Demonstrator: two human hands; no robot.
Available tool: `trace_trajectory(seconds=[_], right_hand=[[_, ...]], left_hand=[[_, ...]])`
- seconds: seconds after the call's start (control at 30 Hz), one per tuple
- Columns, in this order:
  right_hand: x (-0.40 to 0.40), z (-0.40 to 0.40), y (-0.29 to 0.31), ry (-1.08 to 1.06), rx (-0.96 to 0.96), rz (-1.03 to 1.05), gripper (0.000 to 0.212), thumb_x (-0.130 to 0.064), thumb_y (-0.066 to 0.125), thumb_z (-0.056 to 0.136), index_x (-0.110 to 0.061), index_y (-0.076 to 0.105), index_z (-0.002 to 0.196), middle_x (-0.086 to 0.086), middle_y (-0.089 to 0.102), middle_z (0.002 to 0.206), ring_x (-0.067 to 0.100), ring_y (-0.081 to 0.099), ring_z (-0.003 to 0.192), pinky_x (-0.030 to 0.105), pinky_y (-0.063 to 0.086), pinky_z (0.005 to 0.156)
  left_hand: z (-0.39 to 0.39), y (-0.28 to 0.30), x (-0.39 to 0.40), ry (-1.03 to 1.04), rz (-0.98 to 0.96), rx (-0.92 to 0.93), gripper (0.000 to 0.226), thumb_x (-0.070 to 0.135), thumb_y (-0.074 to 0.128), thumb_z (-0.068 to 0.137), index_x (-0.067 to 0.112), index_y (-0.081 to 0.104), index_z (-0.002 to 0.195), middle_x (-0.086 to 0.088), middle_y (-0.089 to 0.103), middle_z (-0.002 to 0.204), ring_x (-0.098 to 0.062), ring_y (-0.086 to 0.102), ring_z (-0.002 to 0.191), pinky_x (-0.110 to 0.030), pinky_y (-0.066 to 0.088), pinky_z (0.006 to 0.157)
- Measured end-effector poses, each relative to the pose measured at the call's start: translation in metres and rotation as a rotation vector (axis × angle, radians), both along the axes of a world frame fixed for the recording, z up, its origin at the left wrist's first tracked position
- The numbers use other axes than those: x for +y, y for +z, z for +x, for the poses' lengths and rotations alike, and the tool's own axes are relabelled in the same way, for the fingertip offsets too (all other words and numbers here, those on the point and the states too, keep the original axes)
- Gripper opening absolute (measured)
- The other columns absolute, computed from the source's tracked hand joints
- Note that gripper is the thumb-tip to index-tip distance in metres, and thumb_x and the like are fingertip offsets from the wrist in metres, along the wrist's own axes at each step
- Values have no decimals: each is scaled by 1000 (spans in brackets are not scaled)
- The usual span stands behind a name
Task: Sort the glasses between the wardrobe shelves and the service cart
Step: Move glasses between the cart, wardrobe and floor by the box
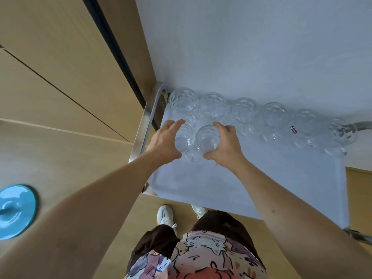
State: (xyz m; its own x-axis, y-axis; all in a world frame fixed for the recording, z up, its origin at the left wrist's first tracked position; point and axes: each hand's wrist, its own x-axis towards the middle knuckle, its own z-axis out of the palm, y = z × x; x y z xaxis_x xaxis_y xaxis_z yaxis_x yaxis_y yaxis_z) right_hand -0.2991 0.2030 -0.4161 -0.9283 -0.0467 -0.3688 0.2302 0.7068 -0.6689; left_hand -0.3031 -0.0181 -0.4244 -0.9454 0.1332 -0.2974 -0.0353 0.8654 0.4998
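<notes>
A wood-panelled wardrobe [60, 81] was seen to the left, a pale wall [251, 47] behind, and the grey service cart [261, 188] stood between them on a wooden floor [124, 214]. Six glass mugs [244, 110] were lined upright along the cart's far edge, mouths up. Two more mugs [207, 138] stood upright just in front, each cupped by curled fingers: left hand [166, 141], right hand [226, 147]. A blue disc [16, 210] was noted low left.
</notes>
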Motion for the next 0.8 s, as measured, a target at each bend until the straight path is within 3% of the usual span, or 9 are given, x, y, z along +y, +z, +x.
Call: trace_trajectory(seconds=[0.23, 0.37, 0.47, 0.6, 0.8], right_hand=[[-3, -2, 0, 23, -7, 13, 111, -13, 90, 61, -25, 32, 154, 4, 28, 144, 24, 50, 117, 33, 49, 90], [-1, 0, 1, 35, -15, 3, 114, -19, 93, 62, -25, 29, 156, 3, 28, 148, 23, 48, 125, 28, 42, 94], [1, -1, 9, 41, -39, -12, 113, -31, 94, 66, -24, 28, 157, 4, 30, 152, 21, 42, 135, 24, 33, 97], [3, 0, 32, -50, -1, -30, 94, -42, 87, 76, -25, 37, 154, 6, 41, 150, 22, 43, 138, 25, 32, 100], [10, 18, 77, -133, 111, -19, 78, -39, 79, 85, -24, 43, 152, 4, 43, 155, 22, 40, 142, 36, 34, 115]], left_hand=[[-9, -1, -5, -16, 12, -27, 113, 22, 91, 60, 46, 24, 148, 9, 36, 144, -14, 52, 96, -17, 42, 57], [-8, 2, -2, -36, -10, -57, 114, 23, 90, 64, 45, 18, 149, 6, 30, 149, -20, 57, 101, -29, 53, 68], [-10, 11, -1, -66, -10, -89, 119, 35, 92, 64, 41, 15, 153, 2, 28, 152, -23, 56, 110, -34, 53, 82], [-15, 33, -1, -116, 3, -35, 110, 49, 86, 69, 39, 17, 154, 0, 30, 155, -26, 43, 133, -40, 46, 103], [-26, 78, 10, -222, -27, 132, 89, 51, 76, 79, 32, 31, 154, -2, 30, 158, -28, 32, 143, -41, 35, 112]])
